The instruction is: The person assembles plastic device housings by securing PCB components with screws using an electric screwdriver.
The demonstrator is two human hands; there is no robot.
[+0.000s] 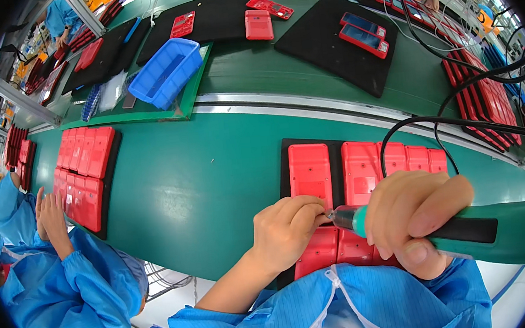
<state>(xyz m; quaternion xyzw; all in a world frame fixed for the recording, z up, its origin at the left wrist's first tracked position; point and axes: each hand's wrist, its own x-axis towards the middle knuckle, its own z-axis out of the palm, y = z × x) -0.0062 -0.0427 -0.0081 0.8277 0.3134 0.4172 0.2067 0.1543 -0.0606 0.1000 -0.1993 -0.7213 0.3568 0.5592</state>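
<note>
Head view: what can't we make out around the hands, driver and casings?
- Head view: whether the left hand pinches a screw; too small, fingertips in the way.
- Head view: gripped section of the green screwdriver; covered by the right hand.
- Head view: near edges of the lower red casings; partly behind the blue jacket.

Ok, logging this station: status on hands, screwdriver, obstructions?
Right hand grips green power screwdriver. Left hand at its tip, grasp unclear. Black cable loops across view of red casings.

Smooth plastic casings [309,167]; matt black mat [314,42]; plastic screwdriver [513,225]
</note>
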